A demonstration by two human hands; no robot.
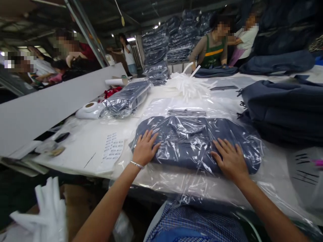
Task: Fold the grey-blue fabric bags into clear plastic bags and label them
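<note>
In front of me on the white table (97, 129) lies a folded dark blue garment (186, 148) inside a clear plastic bag (174, 186). The bag's loose end hangs over the near table edge. My left hand (145, 148) rests flat on the left part of the bagged garment, fingers spread. On the right part, my right hand (230, 159) also presses down, its fingers stretched out. Neither hand grips anything. Just beyond the garment is a dark strip (187, 113) under clear plastic.
Left of the garment is a sheet of printed labels (113, 147). Farther back lie bagged garments (128, 97), a white roll (90, 107) and a heap of white strips (188, 82). Loose dark blue garments (285, 111) are piled at right. A co-worker in a green apron (213, 50) stands across the table.
</note>
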